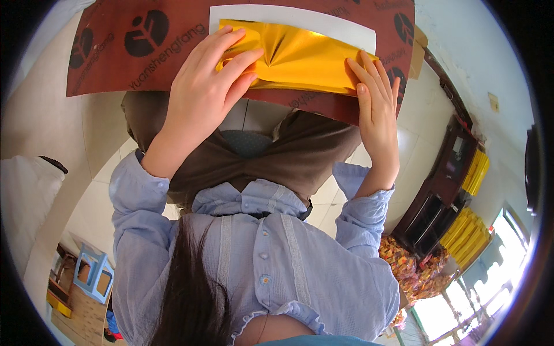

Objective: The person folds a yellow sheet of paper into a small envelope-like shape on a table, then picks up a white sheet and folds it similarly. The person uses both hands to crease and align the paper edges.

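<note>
A sheet of shiny gold foil paper (pixel 303 56) lies over a white sheet (pixel 298 16), whose far edge shows beyond it. Creases fan out near the foil's middle, and its near edge looks folded or curled. My left hand (pixel 207 78) rests on the foil's left part, fingers spread, thumb and forefinger by a raised fold. At the right end, the fingertips of my right hand (pixel 375 91) lie on the foil's edge. Whether either hand pinches the foil cannot be told.
Both sheets lie on a reddish-brown printed board (pixel 181 26) above my lap. A blue plastic stool (pixel 93 274) stands at the lower left. Dark cabinet furniture (pixel 437 186), yellow bundles (pixel 467 238) and a heap of colourful pieces (pixel 411 268) are at the right.
</note>
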`<state>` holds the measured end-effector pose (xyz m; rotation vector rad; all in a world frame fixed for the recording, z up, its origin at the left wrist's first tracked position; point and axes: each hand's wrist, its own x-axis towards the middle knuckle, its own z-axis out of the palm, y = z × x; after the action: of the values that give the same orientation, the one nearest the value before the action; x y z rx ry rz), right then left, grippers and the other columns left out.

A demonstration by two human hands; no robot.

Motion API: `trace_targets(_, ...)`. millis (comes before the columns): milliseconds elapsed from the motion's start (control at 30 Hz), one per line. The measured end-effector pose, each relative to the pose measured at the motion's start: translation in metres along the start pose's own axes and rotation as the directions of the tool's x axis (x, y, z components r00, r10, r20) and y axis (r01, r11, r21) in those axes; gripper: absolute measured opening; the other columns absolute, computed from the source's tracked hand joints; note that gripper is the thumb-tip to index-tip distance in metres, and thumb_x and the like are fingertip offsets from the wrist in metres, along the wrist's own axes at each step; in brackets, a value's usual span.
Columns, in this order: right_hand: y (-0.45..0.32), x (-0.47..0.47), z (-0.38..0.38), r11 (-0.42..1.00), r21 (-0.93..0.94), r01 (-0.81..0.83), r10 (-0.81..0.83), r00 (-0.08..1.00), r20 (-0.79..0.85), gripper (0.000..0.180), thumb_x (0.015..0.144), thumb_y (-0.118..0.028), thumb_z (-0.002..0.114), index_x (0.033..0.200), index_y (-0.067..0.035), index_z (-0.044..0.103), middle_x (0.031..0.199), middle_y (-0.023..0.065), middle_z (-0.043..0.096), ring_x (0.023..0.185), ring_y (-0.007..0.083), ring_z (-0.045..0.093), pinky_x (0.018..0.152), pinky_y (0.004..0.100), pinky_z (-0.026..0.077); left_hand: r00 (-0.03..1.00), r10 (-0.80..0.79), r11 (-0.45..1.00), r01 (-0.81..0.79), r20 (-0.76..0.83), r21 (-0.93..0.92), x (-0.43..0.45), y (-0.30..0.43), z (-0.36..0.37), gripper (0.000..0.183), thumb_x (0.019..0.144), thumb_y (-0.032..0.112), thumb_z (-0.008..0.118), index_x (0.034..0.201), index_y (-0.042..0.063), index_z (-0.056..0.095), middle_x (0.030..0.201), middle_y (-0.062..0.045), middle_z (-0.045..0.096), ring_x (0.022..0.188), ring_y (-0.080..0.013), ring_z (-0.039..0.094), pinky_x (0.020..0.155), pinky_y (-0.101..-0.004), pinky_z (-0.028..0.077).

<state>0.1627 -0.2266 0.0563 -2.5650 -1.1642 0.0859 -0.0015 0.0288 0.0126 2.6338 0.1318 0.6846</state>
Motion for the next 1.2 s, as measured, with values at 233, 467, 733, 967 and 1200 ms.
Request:
trace_targets(233,0.002,0.012,-0.003,0.998,0.064,0.013,-0.012,1.000,-0.011,0.034,0.109,-0.025,0.049,0.131,-0.012,0.071,0.150,0.0104,0.058,0.144,0.0342,0.046,0.117,0.0436,0.040,0.999,0.014,1.000,-0.014,0.043,0.008,0.000,-0.003,-0.002,0.035,0.088,0.019,0.078,0.123,0.015,0.072,0.136,-0.009,0.060,0.129,-0.0309,0.058,0.102,-0.0406,0.054)
trace_targets(467,0.001,0.011,0.002,0.992,0.124,0.013,-0.009,1.000,-0.028,0.034,0.108,-0.026,0.050,0.131,-0.012,0.070,0.151,0.0110,0.057,0.145,0.0340,0.045,0.121,0.0468,0.035,0.996,0.029,1.000,-0.030,0.090,0.002,-0.002,-0.001,-0.004,0.046,0.086,0.031,0.079,0.128,0.014,0.069,0.141,-0.012,0.056,0.134,-0.0340,0.054,0.106,-0.0429,0.052)
trace_targets(733,0.007,0.032,0.013,0.998,0.028,0.062,-0.061,0.997,-0.050,0.035,0.109,-0.029,0.048,0.134,-0.013,0.067,0.150,0.0094,0.057,0.147,0.0332,0.042,0.125,0.0623,0.015,0.991,0.038,0.999,-0.040,0.125,0.013,-0.005,-0.003,-0.004,0.059,0.086,0.042,0.078,0.136,0.014,0.063,0.145,-0.014,0.051,0.137,-0.0369,0.050,0.109,-0.0450,0.049)
trace_targets(967,0.011,0.051,0.017,0.992,-0.059,0.113,-0.116,0.991,-0.068,0.037,0.110,-0.023,0.044,0.140,-0.013,0.064,0.150,0.0063,0.058,0.149,0.0270,0.042,0.126,0.0597,0.006,0.997,0.020,0.997,-0.026,0.076,0.078,-0.005,0.000,0.001,0.058,0.087,0.045,0.076,0.134,0.014,0.064,0.144,-0.014,0.052,0.136,-0.0347,0.051,0.108,-0.0435,0.050)
trace_targets(1200,0.014,0.075,0.023,0.981,0.041,0.189,-0.184,0.977,-0.104,0.036,0.109,-0.023,0.047,0.139,-0.013,0.064,0.146,0.0085,0.060,0.145,0.0308,0.046,0.124,0.0631,0.016,0.997,0.031,0.996,-0.036,0.073,0.079,-0.006,-0.002,0.000,0.057,0.088,0.046,0.075,0.133,0.014,0.065,0.143,-0.013,0.052,0.136,-0.0345,0.051,0.107,-0.0432,0.051)
